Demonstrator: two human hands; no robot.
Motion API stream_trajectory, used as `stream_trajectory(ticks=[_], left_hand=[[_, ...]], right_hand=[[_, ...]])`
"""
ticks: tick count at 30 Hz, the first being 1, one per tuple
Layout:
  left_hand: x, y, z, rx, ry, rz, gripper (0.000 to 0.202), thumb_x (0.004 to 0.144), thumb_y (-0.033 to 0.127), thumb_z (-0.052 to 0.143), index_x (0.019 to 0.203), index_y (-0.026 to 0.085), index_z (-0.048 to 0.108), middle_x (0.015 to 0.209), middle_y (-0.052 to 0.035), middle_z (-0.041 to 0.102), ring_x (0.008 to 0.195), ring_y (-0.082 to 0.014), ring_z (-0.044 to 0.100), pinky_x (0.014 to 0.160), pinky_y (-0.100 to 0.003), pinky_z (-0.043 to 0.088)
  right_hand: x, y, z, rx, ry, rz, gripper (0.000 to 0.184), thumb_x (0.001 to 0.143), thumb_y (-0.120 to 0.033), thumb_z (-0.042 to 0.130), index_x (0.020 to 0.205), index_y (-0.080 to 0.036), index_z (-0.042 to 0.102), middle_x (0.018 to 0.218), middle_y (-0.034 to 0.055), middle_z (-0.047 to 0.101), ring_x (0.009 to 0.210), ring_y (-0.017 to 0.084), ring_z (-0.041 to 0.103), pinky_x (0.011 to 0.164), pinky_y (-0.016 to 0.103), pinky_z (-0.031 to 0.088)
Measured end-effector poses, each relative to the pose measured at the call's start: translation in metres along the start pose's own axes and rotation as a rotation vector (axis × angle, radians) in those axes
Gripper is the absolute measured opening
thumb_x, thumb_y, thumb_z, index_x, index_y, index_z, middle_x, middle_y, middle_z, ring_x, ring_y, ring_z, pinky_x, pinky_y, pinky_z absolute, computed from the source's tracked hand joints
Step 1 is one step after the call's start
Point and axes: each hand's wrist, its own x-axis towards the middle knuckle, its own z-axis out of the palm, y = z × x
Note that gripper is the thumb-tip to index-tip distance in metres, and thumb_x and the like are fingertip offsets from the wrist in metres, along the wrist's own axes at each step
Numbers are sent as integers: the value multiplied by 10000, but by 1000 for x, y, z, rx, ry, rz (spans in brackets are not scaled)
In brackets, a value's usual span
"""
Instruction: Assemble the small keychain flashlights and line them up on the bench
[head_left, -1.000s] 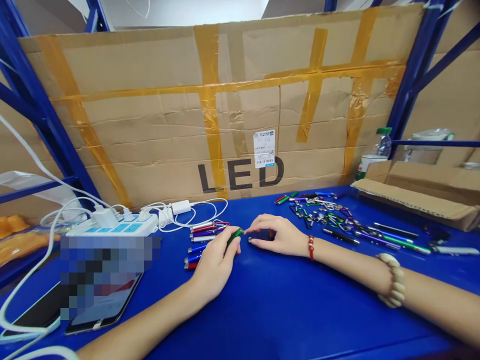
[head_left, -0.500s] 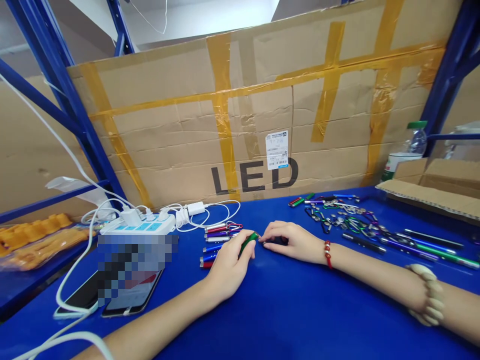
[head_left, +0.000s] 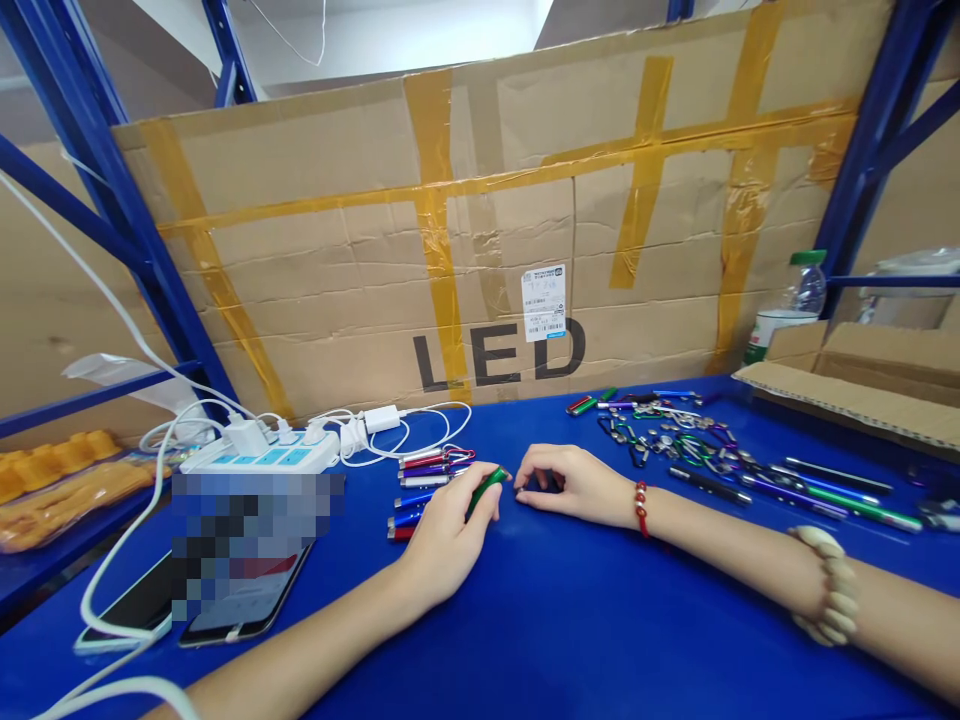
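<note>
My left hand is closed around a small green flashlight, a slim metal tube whose tip points to the right between thumb and fingers. Just right of that tip is my right hand, thumb and forefinger curled toward each other in a pinch, a small gap away from the tube. Whatever those fingertips hold, if anything, is too small to make out. Behind my left hand lie several flashlights in red, purple, silver and blue, side by side, partly hidden by the hand.
At right are loose carabiner clips and several pen-like tubes. An open cardboard box and a bottle stand behind. Left are a power strip, white cables and phones. A large cardboard sheet closes off the back.
The view has shifted slightly, so the scene sits a little further left. My right fingertips have drawn slightly away from the flashlight tip, which shows more now. My left hand keeps its grip.
</note>
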Motion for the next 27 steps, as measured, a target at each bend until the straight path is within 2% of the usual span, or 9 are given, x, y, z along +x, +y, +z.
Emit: stream_trajectory(ticks=[9, 15, 27], left_hand=[[0, 0, 0, 10, 0, -3, 199, 909, 266, 372, 964, 185, 545, 686, 22, 547, 640, -126, 512, 629, -230, 385], [-1, 1, 0, 0, -16, -8, 196, 909, 264, 373, 965, 180, 540, 696, 21, 533, 652, -131, 502, 644, -236, 372], [-1, 4, -1, -9, -30, -12, 208, 906, 262, 380, 998, 173, 544, 715, 12, 543, 672, -140, 514, 670, -246, 378]], right_hand=[[-2, 1, 2, 15, 36, -5, 122, 765, -283, 583, 734, -165, 591, 737, 11, 605, 582, 85, 516, 539, 191, 400], [0, -3, -1, -15, 12, -5, 131, 766, -287, 585, 768, -160, 616, 663, -8, 563, 531, 76, 492, 510, 189, 378], [0, 2, -3, -59, -39, -23, 259, 809, -406, 567, 839, -165, 657, 747, 18, 589, 565, 83, 490, 539, 199, 388]])
